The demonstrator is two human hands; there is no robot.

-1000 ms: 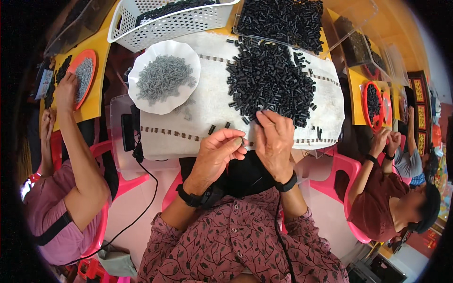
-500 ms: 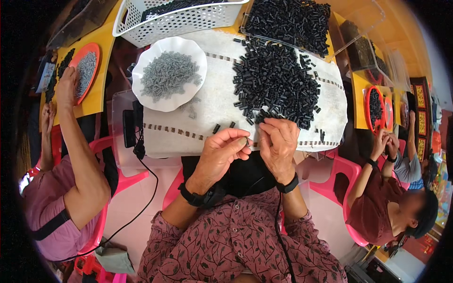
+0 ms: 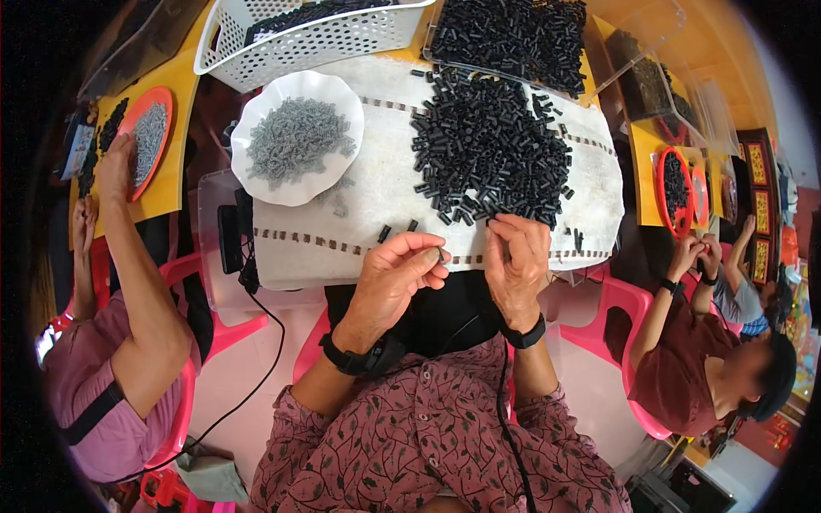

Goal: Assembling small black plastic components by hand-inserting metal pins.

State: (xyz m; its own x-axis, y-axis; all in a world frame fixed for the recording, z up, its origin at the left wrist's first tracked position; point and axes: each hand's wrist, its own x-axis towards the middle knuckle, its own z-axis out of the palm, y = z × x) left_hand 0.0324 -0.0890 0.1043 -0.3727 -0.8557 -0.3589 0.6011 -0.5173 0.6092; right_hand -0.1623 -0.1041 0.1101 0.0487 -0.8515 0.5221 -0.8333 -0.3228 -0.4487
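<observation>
My left hand (image 3: 400, 272) is closed in a pinch above the near edge of the cloth-covered table. A small dark piece (image 3: 441, 255) shows between its thumb and forefinger. My right hand (image 3: 518, 261) is to the right, its fingers curled together at the near edge of a heap of short black tubes (image 3: 492, 150). What those fingertips hold, if anything, is hidden. Two loose black tubes (image 3: 385, 232) lie just beyond my left hand. A white scalloped plate (image 3: 242, 175) carries a pile of small clear-grey pieces (image 3: 299, 141) at the left.
A white perforated basket (image 3: 299, 61) and a clear bin of black tubes (image 3: 509, 38) stand at the back. Co-workers sit left and right beside orange-red trays (image 3: 160, 162). A black cable (image 3: 265, 385) runs down at my left. Pink chairs (image 3: 611, 321) stand around.
My right hand has shifted right, widening the gap to my left hand. The left keeps its pinch. The whole view has slid slightly.
</observation>
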